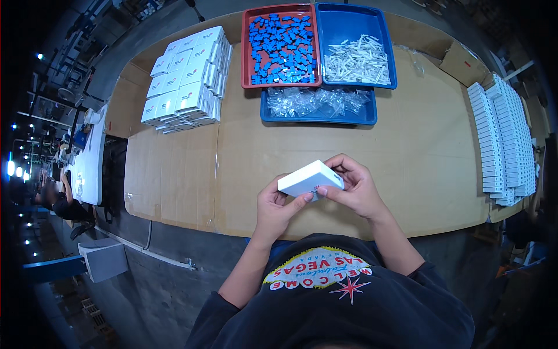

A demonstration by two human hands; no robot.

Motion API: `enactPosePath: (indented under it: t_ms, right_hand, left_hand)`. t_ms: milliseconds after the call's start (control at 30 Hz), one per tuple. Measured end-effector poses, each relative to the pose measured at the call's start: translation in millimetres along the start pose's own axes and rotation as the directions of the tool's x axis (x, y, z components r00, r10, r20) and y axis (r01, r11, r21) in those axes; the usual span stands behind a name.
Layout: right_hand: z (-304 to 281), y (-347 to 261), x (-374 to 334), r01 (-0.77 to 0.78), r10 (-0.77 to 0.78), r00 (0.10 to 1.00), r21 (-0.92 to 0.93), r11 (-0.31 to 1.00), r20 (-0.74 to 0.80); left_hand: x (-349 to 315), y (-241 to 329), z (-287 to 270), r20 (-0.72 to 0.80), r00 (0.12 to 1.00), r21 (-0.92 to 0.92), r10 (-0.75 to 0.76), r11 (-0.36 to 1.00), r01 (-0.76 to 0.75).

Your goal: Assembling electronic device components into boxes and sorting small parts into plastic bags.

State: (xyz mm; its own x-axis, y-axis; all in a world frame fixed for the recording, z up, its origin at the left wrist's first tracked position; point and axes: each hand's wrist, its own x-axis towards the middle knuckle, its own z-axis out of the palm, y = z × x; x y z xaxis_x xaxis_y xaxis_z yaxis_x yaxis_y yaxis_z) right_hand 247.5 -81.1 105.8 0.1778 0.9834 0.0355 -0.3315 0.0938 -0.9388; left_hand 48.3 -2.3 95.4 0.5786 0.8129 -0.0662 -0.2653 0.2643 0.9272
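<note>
A small flat white box is held tilted above the near edge of the cardboard-covered table. My left hand grips its left side, thumb on the near face. On the right end, my right hand closes around the box, its thumb pressed near a small printed mark. The box looks closed; its underside and some of my fingertips are hidden.
Stacked white boxes stand at the back left; more stacks stand far right. At the back, a red tray holds blue pieces, a blue tray white sticks, and a lower blue tray clear plastic bags. Another person sits far left.
</note>
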Motion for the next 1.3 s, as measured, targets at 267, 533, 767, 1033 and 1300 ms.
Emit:
enactPosePath:
  t_ms: [267, 533, 767, 1033, 1300]
  right_hand:
    - [-3, -10, 0, -0.031, 0.067, 0.994, -0.362, 0.931, 0.089]
    - [3, 14, 2, -0.096, 0.082, 0.992, -0.144, 0.985, -0.100]
    - [5, -13, 6, 0.110, -0.127, 0.991, -0.327, 0.939, -0.030]
    - [-2, 2, -1, -0.016, 0.009, 1.000, -0.475, 0.880, -0.017]
    - [1, 11, 0, 0.043, -0.063, 0.988, -0.143, 0.989, -0.141]
  left_hand:
    - [-5, -13, -15, 0.077, 0.992, 0.063, -0.098, 0.994, 0.093]
    - [11, -10, -6, 0.027, 0.997, 0.025, -0.066, 0.998, 0.065]
    - [3, -22, -20, 0.072, 0.996, -0.019, -0.055, 0.998, 0.056]
    - [5, -23, -23, 0.088, 0.990, 0.050, -0.112, 0.993, 0.108]
    - [7, -18, -8, 0.004, 1.000, -0.036, -0.027, 0.999, 0.027]
